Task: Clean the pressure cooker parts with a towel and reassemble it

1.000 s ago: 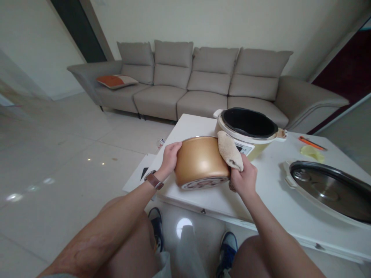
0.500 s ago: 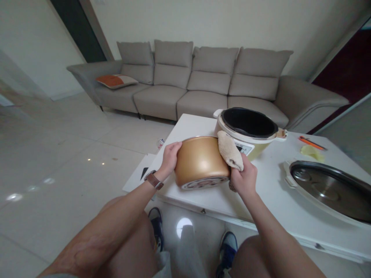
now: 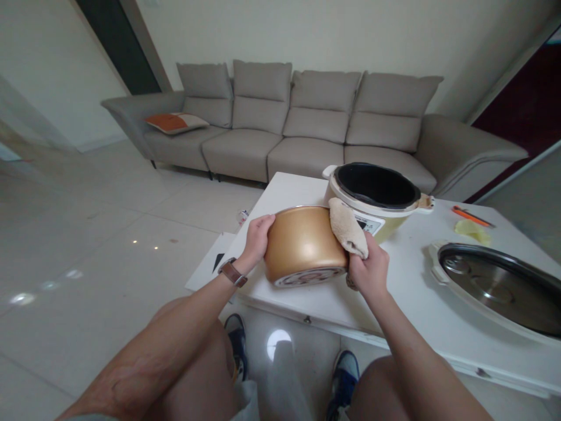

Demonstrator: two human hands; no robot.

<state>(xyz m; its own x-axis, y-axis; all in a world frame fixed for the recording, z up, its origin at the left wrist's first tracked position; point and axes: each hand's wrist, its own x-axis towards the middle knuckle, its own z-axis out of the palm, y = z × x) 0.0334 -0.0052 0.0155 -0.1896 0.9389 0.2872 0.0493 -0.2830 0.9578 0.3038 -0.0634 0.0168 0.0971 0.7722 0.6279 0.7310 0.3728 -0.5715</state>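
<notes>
A gold inner pot (image 3: 307,240) is held up over the near part of the white table, tilted so that part of its underside shows. My left hand (image 3: 259,237) grips its left side, fingers partly hidden behind it. On the pot's right side, my right hand (image 3: 370,266) is closed on a beige cloth (image 3: 348,228), which lies against the pot wall. Just behind stands the cooker body (image 3: 390,213), lidless, its dark inside facing up. To the right, the cooker lid (image 3: 495,292) lies with its metal inner face upward.
The white table (image 3: 412,310) has drawer knobs along its front. An orange-handled tool (image 3: 473,216) and a yellowish scrap (image 3: 472,232) lie at its right rear. A grey sofa (image 3: 307,128) with an orange and cream cushion (image 3: 175,123) stands behind.
</notes>
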